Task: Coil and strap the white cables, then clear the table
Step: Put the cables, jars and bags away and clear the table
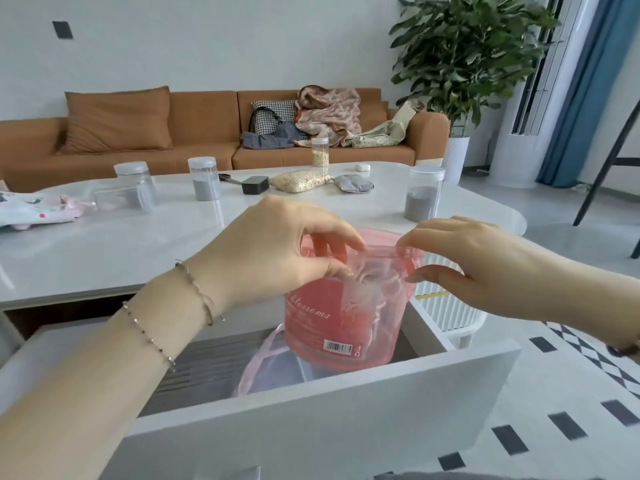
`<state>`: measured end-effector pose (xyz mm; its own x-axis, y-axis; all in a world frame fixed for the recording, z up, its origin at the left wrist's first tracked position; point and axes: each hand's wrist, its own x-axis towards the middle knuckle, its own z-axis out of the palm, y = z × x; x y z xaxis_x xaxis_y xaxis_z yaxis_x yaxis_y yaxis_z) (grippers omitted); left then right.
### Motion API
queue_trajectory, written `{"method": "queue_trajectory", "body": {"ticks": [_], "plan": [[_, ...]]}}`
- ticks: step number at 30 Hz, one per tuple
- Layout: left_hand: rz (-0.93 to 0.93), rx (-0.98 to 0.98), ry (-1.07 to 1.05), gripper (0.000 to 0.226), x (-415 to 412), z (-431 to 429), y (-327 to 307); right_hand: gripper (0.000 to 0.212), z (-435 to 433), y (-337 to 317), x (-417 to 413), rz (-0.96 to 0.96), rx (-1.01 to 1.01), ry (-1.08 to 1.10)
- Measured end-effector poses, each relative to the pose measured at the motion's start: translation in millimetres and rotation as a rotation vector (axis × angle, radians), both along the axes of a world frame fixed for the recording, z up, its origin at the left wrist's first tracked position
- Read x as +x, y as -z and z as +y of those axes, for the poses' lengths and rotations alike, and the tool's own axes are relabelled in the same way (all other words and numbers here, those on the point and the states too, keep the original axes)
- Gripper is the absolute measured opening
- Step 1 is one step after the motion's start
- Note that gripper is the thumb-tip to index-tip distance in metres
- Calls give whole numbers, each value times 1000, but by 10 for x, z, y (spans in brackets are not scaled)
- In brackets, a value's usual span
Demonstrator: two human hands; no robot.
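Note:
A pink see-through zip pouch (322, 323) hangs upright over the open white drawer (346, 420) below the table edge. Coiled white cable (381, 289) shows faintly through its upper right side. My left hand (277, 251) pinches the pouch's top edge on the left, fingers reaching over the rim. My right hand (460, 265) pinches the top edge at the right corner between thumb and forefinger. The pouch's bottom is just above the drawer's contents.
In the drawer lie a clear bag and a pink cord (263, 362). The white table (138, 244) carries several jars with grey fill (422, 195), a black box (255, 184), an oat bag (299, 180), a grey pouch (353, 183) and printed cloth (31, 209). A white ribbed bin (450, 306) stands right.

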<state>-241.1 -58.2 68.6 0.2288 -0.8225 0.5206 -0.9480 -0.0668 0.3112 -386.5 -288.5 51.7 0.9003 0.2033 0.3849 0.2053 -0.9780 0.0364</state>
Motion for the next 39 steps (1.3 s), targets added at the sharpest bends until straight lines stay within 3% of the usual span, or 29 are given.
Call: {"method": "queue_trajectory", "body": {"ticks": [5,10,14,18,22,28,32,34,37,39], "plan": [[50,117,-52,25,-91,12,176,18,-2,118,-61,-88,-192,-62],[131,228,-39,26,-71,3,268,9,42,179,-100,-146,-309,-98],[12,351,-110,30,119,114,356,3,32,242,-140,-121,-359,-103],[-160,353,-143,16,274,168,534,3,35,273,-175,-79,-331,-103],[-70,383,-125,22,311,136,593,25,31,336,-152,-1,-377,-59],[35,399,-124,35,312,124,574,13,3,310,-187,37,-311,-65],[85,447,-77,36,281,70,499,24,-12,232,-161,131,-226,-46],[101,487,-89,39,305,30,469,18,35,166,-153,157,-245,-62],[55,486,-108,55,367,-23,451,18,143,119,-162,124,-293,-76],[-12,447,-97,48,383,-59,459,30,199,123,-177,101,-334,-45]]}}
